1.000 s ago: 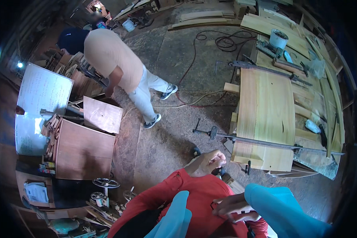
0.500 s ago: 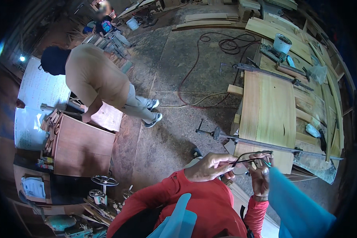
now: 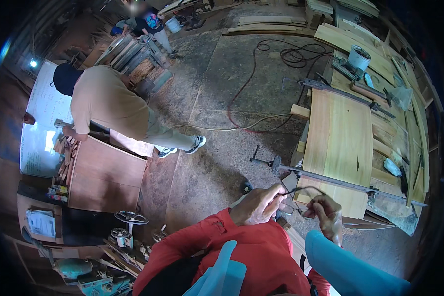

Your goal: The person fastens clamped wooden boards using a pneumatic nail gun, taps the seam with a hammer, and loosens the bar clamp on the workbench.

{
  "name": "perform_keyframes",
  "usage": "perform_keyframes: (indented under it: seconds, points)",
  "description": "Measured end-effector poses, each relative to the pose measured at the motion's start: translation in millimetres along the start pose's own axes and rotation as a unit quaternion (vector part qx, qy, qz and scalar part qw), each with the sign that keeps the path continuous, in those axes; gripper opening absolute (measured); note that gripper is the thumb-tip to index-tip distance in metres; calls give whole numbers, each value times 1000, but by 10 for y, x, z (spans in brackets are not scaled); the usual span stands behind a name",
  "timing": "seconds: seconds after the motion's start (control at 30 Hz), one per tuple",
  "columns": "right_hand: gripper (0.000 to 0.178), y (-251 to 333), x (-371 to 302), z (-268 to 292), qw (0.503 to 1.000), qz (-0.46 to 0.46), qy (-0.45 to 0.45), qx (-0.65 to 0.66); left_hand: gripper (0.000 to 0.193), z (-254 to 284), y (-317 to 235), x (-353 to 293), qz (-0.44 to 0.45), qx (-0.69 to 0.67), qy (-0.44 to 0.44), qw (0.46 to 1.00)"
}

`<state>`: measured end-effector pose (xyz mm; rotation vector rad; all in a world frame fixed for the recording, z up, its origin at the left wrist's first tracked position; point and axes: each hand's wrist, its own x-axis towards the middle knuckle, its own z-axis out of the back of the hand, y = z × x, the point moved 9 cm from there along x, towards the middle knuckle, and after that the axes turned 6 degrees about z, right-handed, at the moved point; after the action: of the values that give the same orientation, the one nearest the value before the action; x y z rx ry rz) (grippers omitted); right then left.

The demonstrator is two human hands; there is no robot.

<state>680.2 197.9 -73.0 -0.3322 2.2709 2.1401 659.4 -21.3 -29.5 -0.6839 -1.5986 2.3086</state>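
A pair of dark thin-framed glasses [image 3: 307, 188] is held between my two hands, above the front of my red shirt. My left hand [image 3: 257, 204] pinches one side of the frame between closed fingers. On the other side, my right hand [image 3: 326, 217] has its curled fingertips at the glasses, gripping them near a lens. The lenses are partly hidden and blurred. Light blue material [image 3: 348, 266] crosses in front of my right forearm, and another blue piece [image 3: 219, 274] lies over my shirt.
Clamped wooden panels [image 3: 338, 133] lie on the bench at right, with a metal bar clamp [image 3: 325, 179] near me. A white bucket [image 3: 359, 58] stands farther back. A co-worker [image 3: 108, 98] bends over a brown wooden cabinet [image 3: 106, 172] at left. A red hose [image 3: 244, 91] curls across the floor.
The glasses have tilted, and my right hand has turned, its fingers more curled. The blue material at right has dropped lower. The co-worker has stepped and reached farther left. The view has shifted slightly.
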Motion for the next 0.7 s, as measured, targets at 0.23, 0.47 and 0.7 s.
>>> perform_keyframes:
  seconds: [0.23, 0.47, 0.7]
  points:
    - [15, 787, 118, 88, 962, 197, -151, 113, 12, 363, -420, -81, -105, -93, -164, 976]
    - [19, 2246, -241, -156, 805, 568, -131, 113, 7, 767, -1876, -596, -386, 37, -159, 908]
    - [21, 2652, -646, -106, 759, 649, 15, 56, 43, 630, -2111, -899, -516, 111, -243, 814]
